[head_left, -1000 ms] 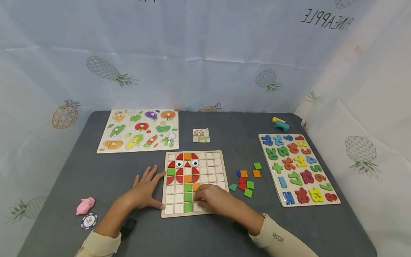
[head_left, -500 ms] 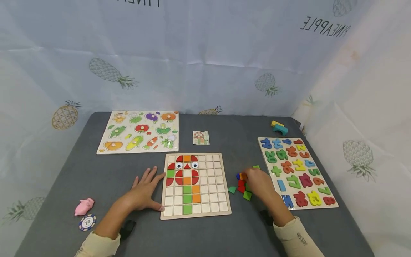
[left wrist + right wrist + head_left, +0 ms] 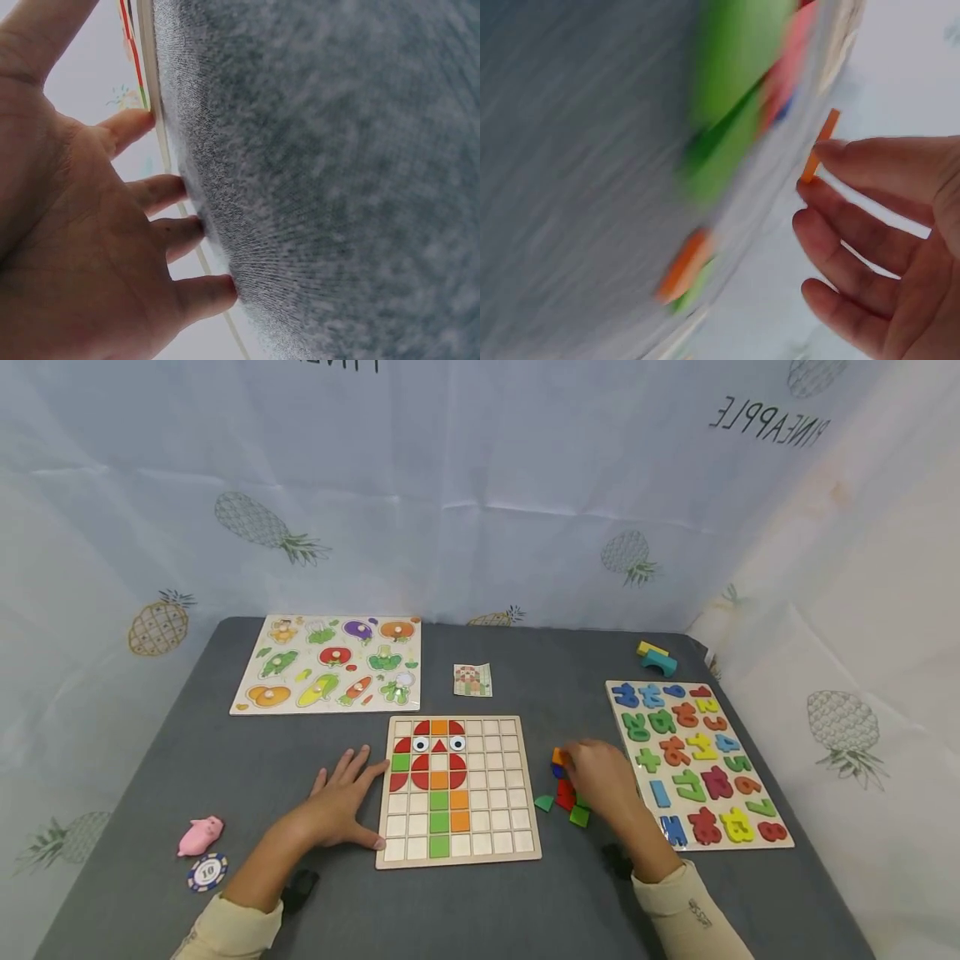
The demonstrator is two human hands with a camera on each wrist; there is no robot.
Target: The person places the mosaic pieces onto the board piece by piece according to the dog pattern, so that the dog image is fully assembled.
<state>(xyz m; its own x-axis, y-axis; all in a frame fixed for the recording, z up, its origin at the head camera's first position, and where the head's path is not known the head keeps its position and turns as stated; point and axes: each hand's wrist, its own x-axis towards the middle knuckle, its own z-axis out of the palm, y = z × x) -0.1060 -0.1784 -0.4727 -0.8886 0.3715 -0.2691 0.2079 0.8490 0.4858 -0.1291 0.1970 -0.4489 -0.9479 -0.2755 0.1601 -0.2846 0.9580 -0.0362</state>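
My right hand [image 3: 600, 777] is raised a little over the loose pieces, pinching an orange square tile [image 3: 827, 127] between thumb and fingertips. Beneath and beside it lie red tiles [image 3: 565, 793], green square tiles [image 3: 579, 816], a blue piece [image 3: 557, 771] and a teal quarter-round [image 3: 543, 803]. To their left is the wooden grid board [image 3: 491, 820], with red, orange and green tiles and two eye pieces set in its left part. My left hand [image 3: 337, 802] has its fingers spread, index fingertip and thumb at the board's left edge. Another orange tile [image 3: 682, 270] shows blurred on the table in the right wrist view.
Above the grid board is a small picture card [image 3: 472, 680]. A vegetable puzzle [image 3: 408, 647] lies back left, and a letter-and-number puzzle [image 3: 637, 789] at right, with teal and yellow blocks [image 3: 658, 662] behind it. A pink pig [image 3: 199, 837] and a poker chip [image 3: 207, 872] lie at left.
My right hand left an orange tile on the board, moved right to the loose pieces and now holds another orange tile. My left hand has stayed at the board's edge.
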